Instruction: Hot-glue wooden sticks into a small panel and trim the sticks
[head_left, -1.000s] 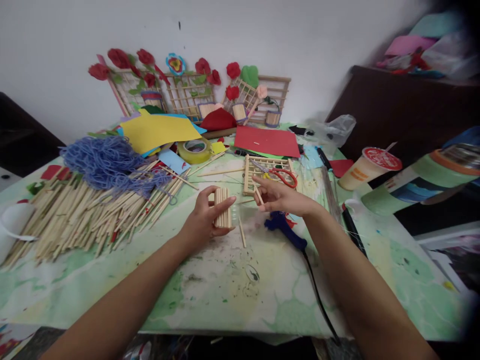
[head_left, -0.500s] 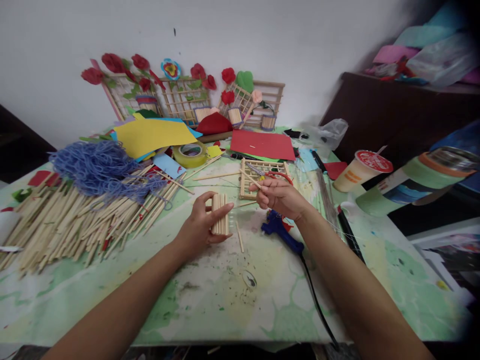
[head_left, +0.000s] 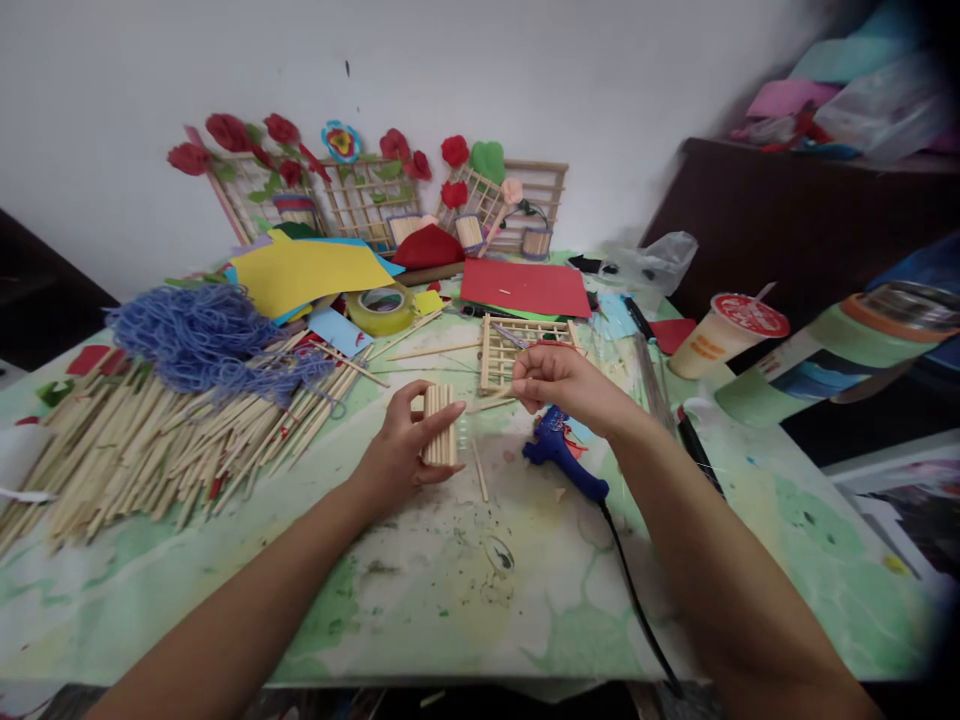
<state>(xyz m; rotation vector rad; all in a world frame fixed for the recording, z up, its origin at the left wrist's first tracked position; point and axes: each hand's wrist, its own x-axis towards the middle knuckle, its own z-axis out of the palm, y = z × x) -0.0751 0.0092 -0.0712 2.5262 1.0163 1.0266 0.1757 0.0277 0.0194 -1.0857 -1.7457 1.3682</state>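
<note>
A small bundle of short sticks (head_left: 440, 425) stands upright between the thumb and fingers of my left hand (head_left: 405, 440). To its right, my right hand (head_left: 559, 385) is pinched closed in front of a stick frame (head_left: 502, 360); what its fingertips hold, if anything, is too small to make out. Scissors partly hidden by that hand lie on the frame. Just below my right hand lies a blue glue gun (head_left: 566, 460), its black cord running to the table's front edge. A loose short stick (head_left: 479, 470) lies beside the bundle.
Many sticks (head_left: 150, 450) and blue yarn (head_left: 195, 330) cover the left side. Yellow paper (head_left: 315, 275), tape (head_left: 381, 310) and red paper (head_left: 525, 287) lie further back. Flowered stick frames lean on the wall. A cup (head_left: 727, 335) and a bottle (head_left: 832, 360) stand at the right.
My right hand has shifted slightly right, and the stick that showed at its fingertips is no longer seen there. My left hand still holds the bundle in nearly the same place.
</note>
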